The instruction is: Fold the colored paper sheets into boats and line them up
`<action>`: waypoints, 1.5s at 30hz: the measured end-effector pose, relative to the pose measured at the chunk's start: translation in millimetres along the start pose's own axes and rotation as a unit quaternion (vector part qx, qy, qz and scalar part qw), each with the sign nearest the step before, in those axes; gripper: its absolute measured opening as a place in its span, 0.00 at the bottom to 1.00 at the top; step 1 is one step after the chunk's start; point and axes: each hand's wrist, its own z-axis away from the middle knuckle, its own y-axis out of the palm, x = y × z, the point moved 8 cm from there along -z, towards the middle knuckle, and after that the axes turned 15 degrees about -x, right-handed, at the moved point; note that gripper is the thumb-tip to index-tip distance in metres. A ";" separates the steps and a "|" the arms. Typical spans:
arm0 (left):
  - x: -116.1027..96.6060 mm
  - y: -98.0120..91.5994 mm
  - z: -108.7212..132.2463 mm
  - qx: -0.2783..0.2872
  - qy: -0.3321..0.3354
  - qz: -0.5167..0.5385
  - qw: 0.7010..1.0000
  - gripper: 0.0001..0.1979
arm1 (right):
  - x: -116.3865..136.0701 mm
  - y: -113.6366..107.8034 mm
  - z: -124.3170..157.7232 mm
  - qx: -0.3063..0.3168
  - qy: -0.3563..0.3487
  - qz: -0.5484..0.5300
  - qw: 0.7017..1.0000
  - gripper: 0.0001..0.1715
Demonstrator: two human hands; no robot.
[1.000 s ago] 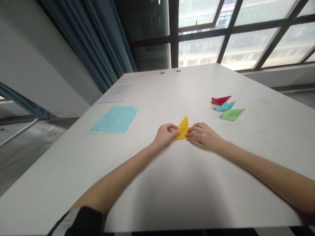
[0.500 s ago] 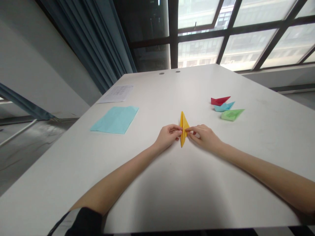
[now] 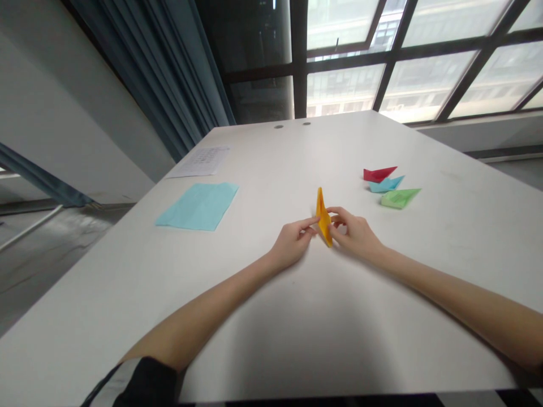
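Note:
A folded piece of yellow paper (image 3: 323,219), narrow and pointed at its ends, stands tilted between my two hands near the middle of the table. My right hand (image 3: 355,232) pinches it from the right, with thumb and fingers closed on its side. From the left, my left hand (image 3: 292,241) has its index fingertip on the paper's left edge, the thumb just below and the other fingers curled. Whether the left thumb also presses on the paper is hard to make out.
Three folded paper boats lie to the right: a red one (image 3: 379,174), a blue one (image 3: 386,185) and a green one (image 3: 400,198). On the left are a light blue paper sheet (image 3: 198,207) and a printed sheet (image 3: 201,161). All rest on the white table (image 3: 271,316).
The yellow paper has turned and tilted, its lower tip shifting right. My right fingers have moved up around its side, and my left index finger now stretches to its edge.

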 end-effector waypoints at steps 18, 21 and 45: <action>-38.4 1.8 9.6 -0.024 0.308 -0.444 0.841 0.09 | 22.9 2.0 0.4 0.023 -0.111 0.096 0.989 0.12; -39.6 3.8 12.3 -0.025 0.333 -0.457 0.825 0.09 | 19.2 4.1 -1.1 0.033 -0.086 0.082 0.992 0.12; -23.6 -16.9 1.8 -0.076 0.218 -0.124 0.965 0.12 | -22.6 20.8 -6.8 0.045 0.140 -0.230 0.962 0.14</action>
